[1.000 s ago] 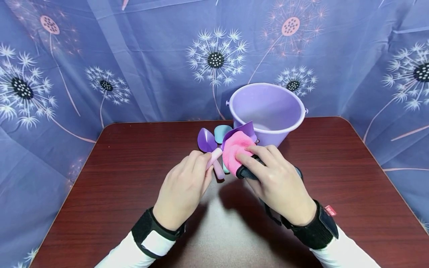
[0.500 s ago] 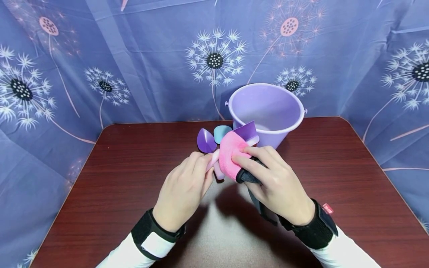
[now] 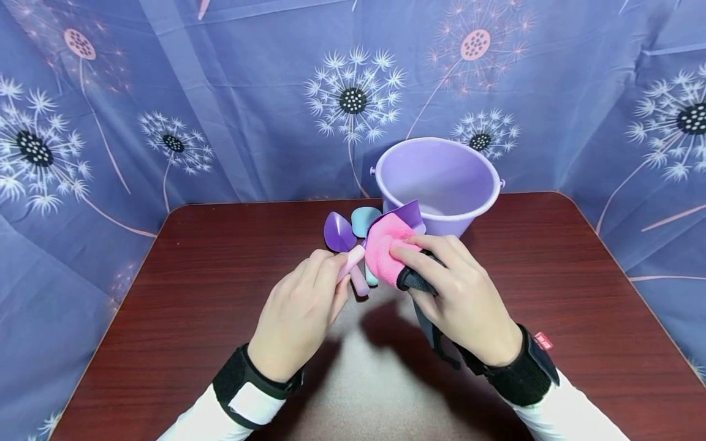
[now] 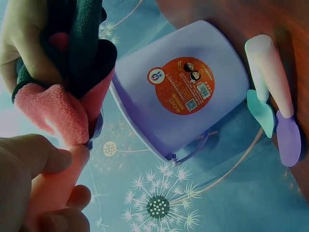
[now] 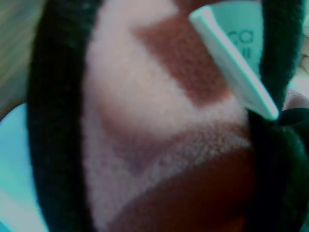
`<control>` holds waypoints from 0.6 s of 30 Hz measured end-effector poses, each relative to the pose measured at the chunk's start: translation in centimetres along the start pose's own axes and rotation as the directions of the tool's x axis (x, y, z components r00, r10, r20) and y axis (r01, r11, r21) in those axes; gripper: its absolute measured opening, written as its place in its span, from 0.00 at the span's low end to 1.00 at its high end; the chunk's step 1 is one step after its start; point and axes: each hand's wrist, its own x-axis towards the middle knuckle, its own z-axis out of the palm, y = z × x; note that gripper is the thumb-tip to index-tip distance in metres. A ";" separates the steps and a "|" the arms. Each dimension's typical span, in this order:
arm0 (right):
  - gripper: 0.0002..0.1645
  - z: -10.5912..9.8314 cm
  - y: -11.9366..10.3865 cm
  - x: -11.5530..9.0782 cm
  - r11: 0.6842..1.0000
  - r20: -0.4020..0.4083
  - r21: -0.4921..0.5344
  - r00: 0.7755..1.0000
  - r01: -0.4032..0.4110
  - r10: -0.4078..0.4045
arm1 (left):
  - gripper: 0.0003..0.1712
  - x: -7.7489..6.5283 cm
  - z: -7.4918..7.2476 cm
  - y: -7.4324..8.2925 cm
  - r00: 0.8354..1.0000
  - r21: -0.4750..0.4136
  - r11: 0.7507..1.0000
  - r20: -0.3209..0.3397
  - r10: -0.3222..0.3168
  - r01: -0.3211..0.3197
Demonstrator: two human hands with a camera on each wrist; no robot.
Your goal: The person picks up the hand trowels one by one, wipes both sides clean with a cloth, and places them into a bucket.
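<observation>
Left hand is gripping the pale pink handle of a purple shovel, its fingers curling closely round the shaft. Right hand is pinching a cloth, pink on one face and dark on the other, its fingers bending over and denting the pink side; the thumb's exact place is hard to tell. The cloth is wrapping the shovel just past the handle's end, the blade sticking out beyond it in front of the bucket; cannot tell whether blade and bucket are touching. A dark fold is hanging below the right hand, and the right wrist view is showing a white tag on the cloth, the lettering cut off. The lilac bucket is standing upright near the far edge of the table, carrying a round orange label. Left of it a purple scoop and a teal scoop are lying side by side, the purple one's pink handle overlapping the teal one's in the left wrist view. Blue fabric printed with dandelions is hanging behind. Both wrists are wearing black bands over white sleeves.
</observation>
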 end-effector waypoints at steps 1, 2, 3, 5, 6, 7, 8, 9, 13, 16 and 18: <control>0.22 -0.1 0.1 0.0 1.000 0.003 -0.007 1.000 -0.007 0.007 | 0.13 0.0 0.0 0.0 1.000 -0.003 1.000 -0.004 0.001 -0.001; 0.22 -0.2 0.2 0.0 1.000 0.006 -0.013 1.000 -0.015 0.015 | 0.12 0.0 0.0 0.0 1.000 -0.003 1.000 -0.008 0.003 -0.003; 0.22 -0.2 0.3 -0.1 1.000 0.009 -0.019 1.000 -0.022 0.022 | 0.12 0.0 0.0 -0.1 1.000 -0.004 1.000 -0.014 0.006 -0.006; 0.24 -0.4 0.5 -0.1 0.999 0.017 -0.030 0.999 -0.036 0.037 | 0.12 0.0 0.0 -0.2 1.000 -0.005 1.000 -0.026 0.013 -0.013; 0.25 -0.5 0.6 -0.2 0.998 0.022 -0.036 0.999 -0.042 0.043 | 0.12 0.0 0.0 -0.2 1.000 -0.002 1.000 -0.027 0.014 -0.014; 0.25 -0.6 0.7 -0.2 0.998 0.025 -0.040 0.999 -0.046 0.047 | 0.12 0.0 0.0 -0.2 1.000 -0.002 1.000 -0.026 0.013 -0.013; 0.26 -0.7 0.8 -0.2 0.998 0.026 -0.045 0.998 -0.049 0.050 | 0.12 0.0 0.0 -0.3 1.000 0.000 1.000 -0.026 0.013 -0.013; 0.27 -0.8 0.9 -0.2 0.997 0.026 -0.050 0.998 -0.051 0.052 | 0.11 0.0 0.0 -0.3 1.000 0.001 1.000 -0.026 0.013 -0.013; 0.26 -1.1 1.3 -0.2 0.996 0.015 -0.066 0.998 -0.057 0.058 | 0.10 0.0 -0.1 -0.3 0.999 0.004 1.000 -0.031 0.014 -0.014; 0.25 -1.2 1.6 -0.2 0.995 0.005 -0.084 0.998 -0.060 0.060 | 0.10 0.0 -0.1 -0.3 0.999 0.005 1.000 -0.034 0.015 -0.015; 0.25 -1.3 1.7 -0.1 0.993 -0.002 -0.099 0.998 -0.061 0.061 | 0.10 0.1 -0.1 -0.3 0.999 0.007 1.000 -0.032 0.014 -0.014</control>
